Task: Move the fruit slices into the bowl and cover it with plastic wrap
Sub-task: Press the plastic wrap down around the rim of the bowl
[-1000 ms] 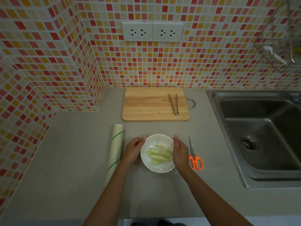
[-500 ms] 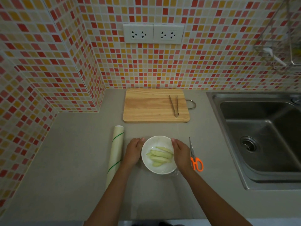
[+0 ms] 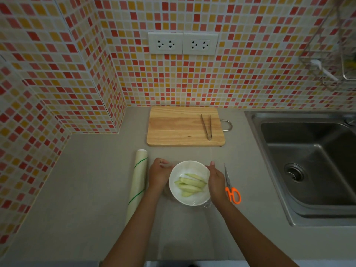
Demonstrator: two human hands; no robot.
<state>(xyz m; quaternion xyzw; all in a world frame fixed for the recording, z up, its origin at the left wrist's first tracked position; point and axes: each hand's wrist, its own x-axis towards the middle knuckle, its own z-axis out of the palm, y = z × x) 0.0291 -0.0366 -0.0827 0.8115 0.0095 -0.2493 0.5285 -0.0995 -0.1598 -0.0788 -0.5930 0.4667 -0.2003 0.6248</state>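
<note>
Your two hands cupped the white bowl of fruit slices under its plastic wrap.

Your left hand curled against the bowl's left side and your right hand pressed flat against its right side; the fingers lay on the film at the rim, though you could not tell from this view whether they pinched it. The pale green slices sat inside the bowl, between your two hands, with clear film bunched at the bowl's near right edge. Just left of your left hand lay the wrap roll on the grey surface; just right of your right hand lay orange-handled scissors. Beyond your fingers sat a wooden cutting board carrying metal tongs.
</note>
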